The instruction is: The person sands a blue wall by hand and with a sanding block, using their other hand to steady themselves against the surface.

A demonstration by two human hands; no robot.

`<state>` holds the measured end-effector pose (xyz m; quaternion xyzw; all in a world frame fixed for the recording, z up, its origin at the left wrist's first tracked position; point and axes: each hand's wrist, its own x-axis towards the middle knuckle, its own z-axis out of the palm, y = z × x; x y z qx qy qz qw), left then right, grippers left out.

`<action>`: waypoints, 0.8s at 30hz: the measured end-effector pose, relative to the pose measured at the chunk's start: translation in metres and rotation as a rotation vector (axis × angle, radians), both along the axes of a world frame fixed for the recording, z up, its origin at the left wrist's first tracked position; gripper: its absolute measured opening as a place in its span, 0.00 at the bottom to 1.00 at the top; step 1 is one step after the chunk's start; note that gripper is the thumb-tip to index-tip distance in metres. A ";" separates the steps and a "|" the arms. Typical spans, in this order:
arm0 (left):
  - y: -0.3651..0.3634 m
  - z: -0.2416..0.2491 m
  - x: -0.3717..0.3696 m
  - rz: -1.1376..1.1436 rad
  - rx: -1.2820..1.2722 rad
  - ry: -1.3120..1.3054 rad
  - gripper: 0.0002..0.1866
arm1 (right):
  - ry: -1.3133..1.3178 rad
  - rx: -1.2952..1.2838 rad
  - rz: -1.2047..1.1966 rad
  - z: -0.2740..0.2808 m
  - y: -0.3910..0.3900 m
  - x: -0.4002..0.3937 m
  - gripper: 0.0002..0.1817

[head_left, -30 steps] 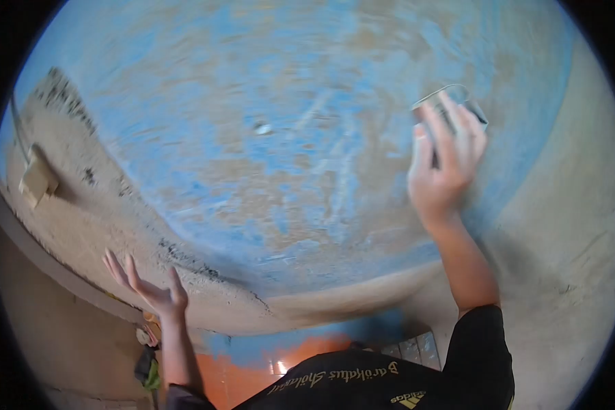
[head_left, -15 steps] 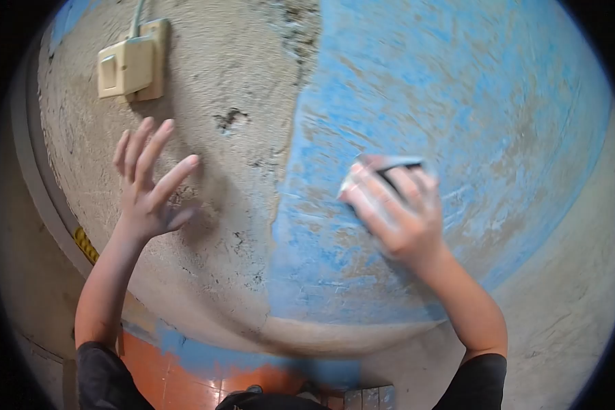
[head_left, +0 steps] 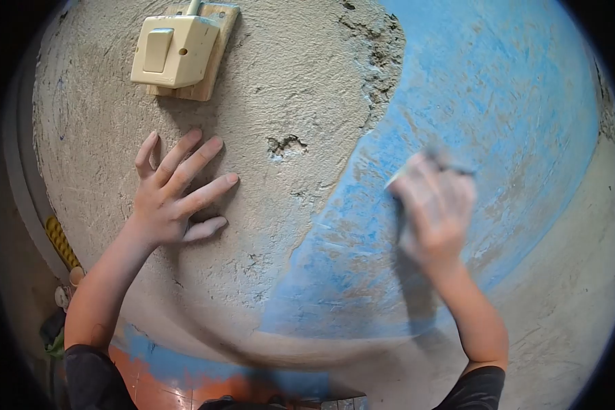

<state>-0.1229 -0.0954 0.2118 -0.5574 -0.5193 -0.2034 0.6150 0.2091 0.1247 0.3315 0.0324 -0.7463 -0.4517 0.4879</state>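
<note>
My left hand [head_left: 178, 184] rests against the rough, bare plaster [head_left: 273, 82] with its fingers spread, just below a cream light switch [head_left: 158, 50] on a wooden backing. My right hand [head_left: 435, 212] is closed on what looks like a piece of sandpaper [head_left: 461, 166], pressed to the blue painted part of the wall [head_left: 526, 102]. Motion blurs the fingers and the sandpaper, which they mostly cover. Scuffs and worn brownish patches mark the paint around it.
A pitted hole [head_left: 287, 147] and a crumbling strip [head_left: 383, 61] break the plaster between my hands. At the lower left is a yellow textured object [head_left: 61, 242]. Below lies an orange tiled floor [head_left: 143, 383] with a blue-painted strip.
My left hand has gone from hovering, fingers raised, to lying on the plaster. My right hand has moved right across the blue paint with the sandpaper. The view has shifted closer to the switch.
</note>
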 end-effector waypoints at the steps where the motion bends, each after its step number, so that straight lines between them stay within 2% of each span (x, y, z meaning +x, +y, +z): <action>1: 0.000 0.000 0.000 -0.003 0.000 -0.005 0.33 | -0.154 0.025 0.019 -0.017 -0.014 -0.002 0.14; 4: 0.001 0.000 -0.001 0.002 0.023 -0.011 0.32 | -0.192 -0.011 0.024 -0.014 -0.022 -0.003 0.16; 5: 0.001 0.000 0.000 0.003 0.032 -0.012 0.32 | -0.092 0.005 -0.074 0.010 -0.023 0.000 0.16; 8: -0.001 -0.002 0.002 -0.022 0.046 -0.062 0.31 | 0.144 -0.066 -0.156 0.030 -0.015 0.004 0.14; 9: -0.001 -0.002 0.002 -0.030 0.055 -0.083 0.31 | -0.065 -0.134 -0.090 0.013 -0.026 0.001 0.13; 12: 0.000 -0.002 0.001 -0.044 0.065 -0.086 0.30 | -0.283 -0.062 -0.043 -0.048 -0.032 -0.007 0.12; 13: 0.000 -0.001 0.000 -0.046 0.072 -0.084 0.30 | -0.272 -0.102 -0.021 -0.021 -0.031 -0.007 0.12; 15: 0.001 -0.003 0.001 -0.059 0.078 -0.096 0.29 | 0.001 -0.147 -0.038 0.021 -0.006 0.002 0.11; 17: 0.000 -0.005 0.001 -0.057 0.070 -0.109 0.29 | 0.154 -0.096 -0.036 0.026 -0.016 -0.007 0.12; 20: -0.002 -0.002 0.001 -0.042 0.064 -0.073 0.31 | -0.420 -0.125 -0.008 -0.020 -0.033 -0.003 0.16; 21: -0.001 -0.002 0.000 -0.030 0.064 -0.054 0.31 | -0.489 -0.054 -0.009 -0.019 -0.034 -0.005 0.16; 24: -0.001 -0.001 0.000 -0.040 0.072 -0.049 0.31 | -0.140 -0.081 0.078 0.031 -0.010 0.002 0.13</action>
